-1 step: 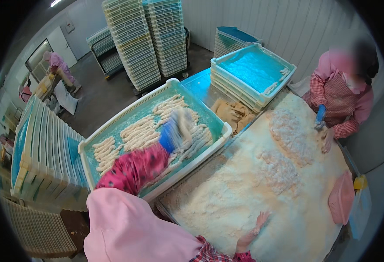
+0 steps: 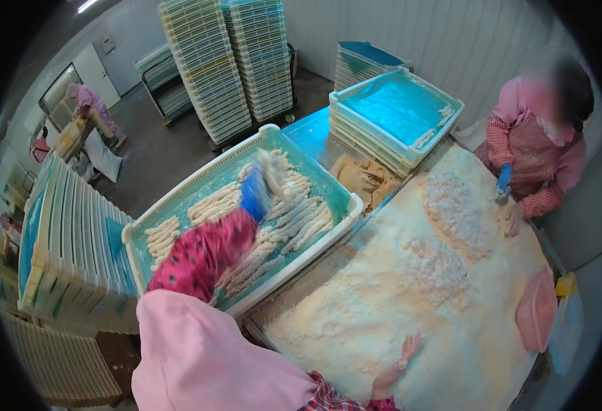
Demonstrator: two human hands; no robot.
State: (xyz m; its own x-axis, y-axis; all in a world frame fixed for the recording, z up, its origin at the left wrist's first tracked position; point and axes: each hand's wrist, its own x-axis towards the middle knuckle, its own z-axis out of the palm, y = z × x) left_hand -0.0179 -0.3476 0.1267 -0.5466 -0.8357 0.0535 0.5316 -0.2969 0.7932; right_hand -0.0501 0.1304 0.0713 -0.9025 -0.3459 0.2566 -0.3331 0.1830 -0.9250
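"Our left hand (image 2: pixel 258 189) has shifted a little toward 11 o'clock over the tray (image 2: pixel 294 257), its sleeve (image 2: pixel 208 250) with it. Our right hand (image 2: pixel 404 352) keeps its place at 5 o'clock, low over the floured table (image 2: pixel 355 308)."

"How far along are we?"

"Well on with this tray, we judge. Pale strips (image 2: pixel 304 219) lie side by side in rows across most of it, at 9 to 10 o'clock in our view. Bare liner (image 2: pixel 329 183) shows along the tray's 10 o'clock side and toward its 2 o'clock corner."

"And what is left?"

"Two heaps, the upper mound (image 2: pixel 455 214) at 3 o'clock and the lower mound (image 2: pixel 439 272) at 4, sit on the table. At 1 o'clock the second tray (image 2: pixel 366 131) bears just a few strips by its right edge."

"Are our fingers holding anything?"

"On the left, blur smears the fingertips into the pale strips, so we can't tell whether they grasp one. Our right fingers look loose and spread, with nothing seen in them."

"What else is hidden?"

"At 7 o'clock the pink hood (image 2: pixel 205 353) covers the tray's near corner and most of our right arm. We can't make out what the co-worker (image 2: pixel 533 147) at 2 o'clock handles."
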